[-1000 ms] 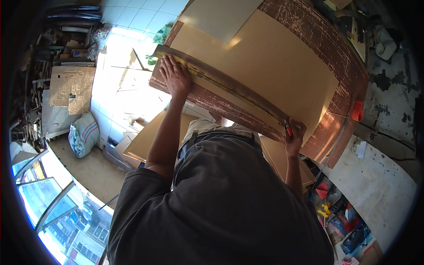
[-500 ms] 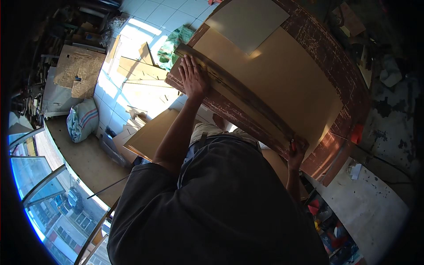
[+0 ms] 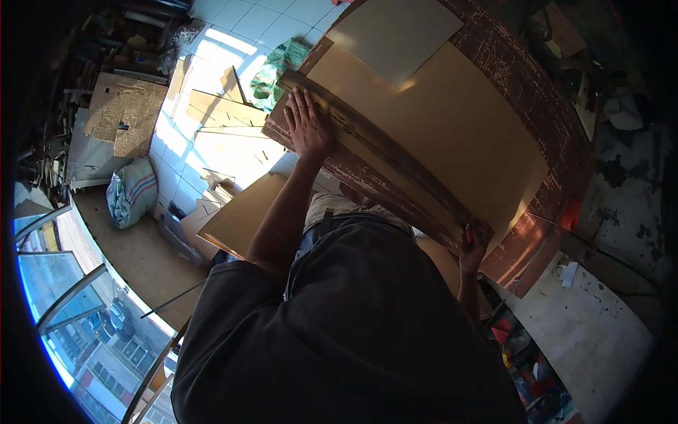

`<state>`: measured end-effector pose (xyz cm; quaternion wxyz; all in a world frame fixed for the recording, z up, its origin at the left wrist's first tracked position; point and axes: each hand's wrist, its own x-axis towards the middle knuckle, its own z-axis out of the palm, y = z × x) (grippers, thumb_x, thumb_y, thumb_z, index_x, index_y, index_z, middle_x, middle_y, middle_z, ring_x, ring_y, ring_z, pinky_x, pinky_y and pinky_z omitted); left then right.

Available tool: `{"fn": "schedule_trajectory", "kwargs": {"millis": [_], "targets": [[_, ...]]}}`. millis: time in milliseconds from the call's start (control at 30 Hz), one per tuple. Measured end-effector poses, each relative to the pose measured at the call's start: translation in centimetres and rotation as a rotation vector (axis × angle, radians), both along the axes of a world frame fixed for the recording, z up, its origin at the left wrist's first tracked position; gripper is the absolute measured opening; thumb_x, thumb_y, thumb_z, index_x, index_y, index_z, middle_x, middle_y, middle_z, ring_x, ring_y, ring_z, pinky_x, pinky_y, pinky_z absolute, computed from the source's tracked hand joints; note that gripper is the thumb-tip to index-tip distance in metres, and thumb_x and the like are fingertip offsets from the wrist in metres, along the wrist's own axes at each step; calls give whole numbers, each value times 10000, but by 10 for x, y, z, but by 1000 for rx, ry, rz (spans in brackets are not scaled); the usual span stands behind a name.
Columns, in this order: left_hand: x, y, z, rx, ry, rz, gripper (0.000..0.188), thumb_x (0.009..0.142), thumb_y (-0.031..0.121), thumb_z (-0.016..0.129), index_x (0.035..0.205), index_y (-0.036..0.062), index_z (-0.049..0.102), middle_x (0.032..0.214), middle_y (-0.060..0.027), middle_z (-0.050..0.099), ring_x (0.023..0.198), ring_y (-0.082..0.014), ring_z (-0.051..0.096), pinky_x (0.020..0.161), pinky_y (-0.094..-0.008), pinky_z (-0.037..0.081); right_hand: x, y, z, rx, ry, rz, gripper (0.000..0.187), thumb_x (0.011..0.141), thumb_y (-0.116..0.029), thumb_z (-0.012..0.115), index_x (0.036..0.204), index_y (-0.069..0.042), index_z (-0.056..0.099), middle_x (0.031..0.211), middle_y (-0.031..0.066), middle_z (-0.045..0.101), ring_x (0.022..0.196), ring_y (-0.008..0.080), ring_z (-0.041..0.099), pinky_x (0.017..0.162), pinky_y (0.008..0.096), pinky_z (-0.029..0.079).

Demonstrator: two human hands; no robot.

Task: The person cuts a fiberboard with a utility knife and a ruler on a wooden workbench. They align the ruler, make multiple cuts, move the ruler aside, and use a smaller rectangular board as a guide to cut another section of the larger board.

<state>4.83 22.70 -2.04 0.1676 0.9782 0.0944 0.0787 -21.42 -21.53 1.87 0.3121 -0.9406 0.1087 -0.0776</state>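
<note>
My left hand (image 3: 309,126) lies flat with its fingers stretched out, pressing near the far left end of a long dark straightedge (image 3: 385,148). The straightedge runs slantwise across a large brown board sheet (image 3: 452,131), toward its near right corner. At its near right end my right hand (image 3: 478,244) is closed round a small red-handled tool (image 3: 467,233); the tool's tip is too small to make out. Under the sheet is a worn reddish-brown tabletop (image 3: 519,88) with scratched paint. A smaller grey sheet (image 3: 395,39) rests on the far part of the brown one.
Offcuts (image 3: 226,109) lie on the sunlit tiled floor beside a green plastic bag (image 3: 279,71). A brown panel (image 3: 244,212) stands left of my legs. To the left is a stuffed sack (image 3: 133,192). Right of the table is a stained pale surface (image 3: 583,325), with a tool-filled box (image 3: 530,367) below.
Hardly anything differs. Both hands stay where they were on the straightedge and the red-handled tool; the view has shifted very slightly.
</note>
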Motion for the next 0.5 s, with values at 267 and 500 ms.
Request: {"fn": "schedule_trajectory", "kwargs": {"millis": [267, 500], "targets": [[2, 2, -11, 23, -130, -34, 713, 1064, 460, 376, 1576, -20, 252, 1653, -251, 205, 1548, -386, 168, 1242, -551, 109, 6, -4, 8, -111, 40, -6, 589, 821, 44, 744, 1351, -200, 663, 1285, 96, 487, 1165, 264, 609, 960, 368, 553], [5, 6, -15, -7, -98, -39, 755, 1058, 512, 377, 1579, -19, 248, 1652, -256, 199, 1551, -400, 140, 1234, -576, 113, 4, 1, 18, -175, 112, -33, 625, 831, -88, 777, 1387, -324, 618, 1296, 95, 473, 1076, 321, 652, 870, 447, 590]]}}
